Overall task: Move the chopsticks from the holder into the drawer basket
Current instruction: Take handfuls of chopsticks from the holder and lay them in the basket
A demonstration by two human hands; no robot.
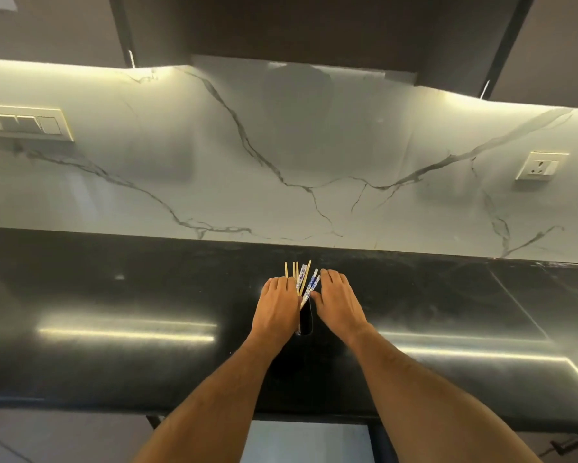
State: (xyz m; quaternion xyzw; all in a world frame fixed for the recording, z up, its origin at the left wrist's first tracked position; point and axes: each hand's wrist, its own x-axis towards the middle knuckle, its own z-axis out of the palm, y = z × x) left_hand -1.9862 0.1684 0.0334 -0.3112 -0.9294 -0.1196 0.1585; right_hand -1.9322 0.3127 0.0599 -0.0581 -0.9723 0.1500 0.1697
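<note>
Two bare forearms rise from the bottom edge toward frame centre, converging. Left hand (pixel 275 307), palm down, fingers curled against the left side of the holder (pixel 306 317). Right hand (pixel 339 304) mirrors it, fingers loosely curved on the right side, thumb toward the gap. Whether either grips firmly: cannot tell. Dark holder stands on the black counter (pixel 113 295), centre frame. Chopsticks (pixel 302 279) fan upward from it: about four plain wooden, three blue-and-white patterned. Marble wall (pixel 280 162) beyond; two socket plates (pixel 27 123), upper left and right.
</note>
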